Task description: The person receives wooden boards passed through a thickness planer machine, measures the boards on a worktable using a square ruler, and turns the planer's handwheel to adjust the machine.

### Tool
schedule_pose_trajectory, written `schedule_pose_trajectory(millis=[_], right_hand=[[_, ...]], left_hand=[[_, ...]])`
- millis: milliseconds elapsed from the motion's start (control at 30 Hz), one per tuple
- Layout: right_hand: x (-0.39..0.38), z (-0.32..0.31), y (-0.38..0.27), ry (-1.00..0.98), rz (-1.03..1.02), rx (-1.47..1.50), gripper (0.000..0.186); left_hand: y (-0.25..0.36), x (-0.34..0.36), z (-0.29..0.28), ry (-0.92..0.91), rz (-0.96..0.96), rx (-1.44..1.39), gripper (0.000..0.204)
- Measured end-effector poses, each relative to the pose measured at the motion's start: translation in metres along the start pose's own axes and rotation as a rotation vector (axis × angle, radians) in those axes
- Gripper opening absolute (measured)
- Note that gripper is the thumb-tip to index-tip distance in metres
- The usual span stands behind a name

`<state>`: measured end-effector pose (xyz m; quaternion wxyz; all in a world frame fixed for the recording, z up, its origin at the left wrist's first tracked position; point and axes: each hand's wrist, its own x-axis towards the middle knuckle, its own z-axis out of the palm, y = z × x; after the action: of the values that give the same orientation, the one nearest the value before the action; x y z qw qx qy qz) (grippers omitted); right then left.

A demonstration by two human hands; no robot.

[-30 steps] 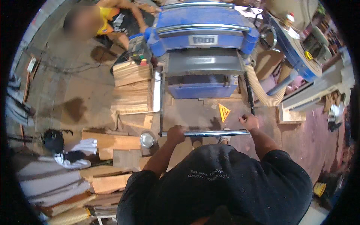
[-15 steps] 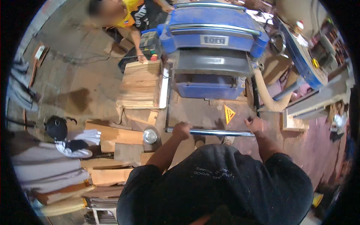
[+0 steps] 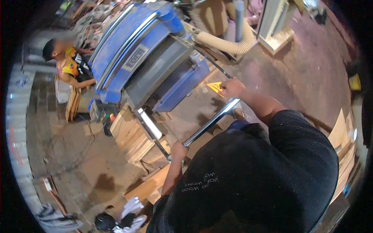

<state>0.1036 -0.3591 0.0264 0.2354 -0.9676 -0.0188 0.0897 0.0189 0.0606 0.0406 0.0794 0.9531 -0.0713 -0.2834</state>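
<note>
My left hand is closed round the left end of a shiny metal roller, beside the corner of its dark support frame. At the frame's right side, my right hand has its fingers curled over the end of the side bar, just past the roller's right end. The frame juts out toward me from a large blue planer-like machine with a grey sloping hood. A yellow triangular warning sign lies beyond my right hand.
Left of the frame stands a stack of wooden boards. A co-worker is beyond the machine, beside more upright boards. A beige ribbed hose curves at the far right. Cloths and planks lie at lower left.
The view has turned, so the machine now slants toward the upper left. Both hands stay at the roller's ends. The co-worker's hand has left the board stack and is now by the machine.
</note>
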Motion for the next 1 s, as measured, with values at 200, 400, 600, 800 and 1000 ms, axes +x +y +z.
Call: schedule_pose_trajectory(millis=[200, 400, 600, 800, 1000], right_hand=[[0.001, 0.007, 0.017, 0.006, -0.034, 0.066, 0.04], [-0.001, 0.02, 0.035, 0.209, -0.208, 0.161, 0.048], [0.006, 0.001, 0.036, -0.136, -0.311, 0.024, 0.056], [0.019, -0.005, 0.048, -0.4, -0.458, -0.003, 0.066], [0.046, -0.07, 0.029, -0.917, -0.502, 0.104, 0.068]], left_hand=[[0.003, 0.009, -0.011, -0.212, 0.082, -0.047, 0.041], [0.004, 0.027, -0.01, -0.421, -0.06, -0.07, 0.041], [-0.044, 0.038, 0.028, -0.415, -0.1, 0.185, 0.037], [-0.017, 0.033, 0.012, -0.411, -0.178, 0.187, 0.035], [-0.06, -0.014, 0.064, -0.273, -0.275, 0.143, 0.034]])
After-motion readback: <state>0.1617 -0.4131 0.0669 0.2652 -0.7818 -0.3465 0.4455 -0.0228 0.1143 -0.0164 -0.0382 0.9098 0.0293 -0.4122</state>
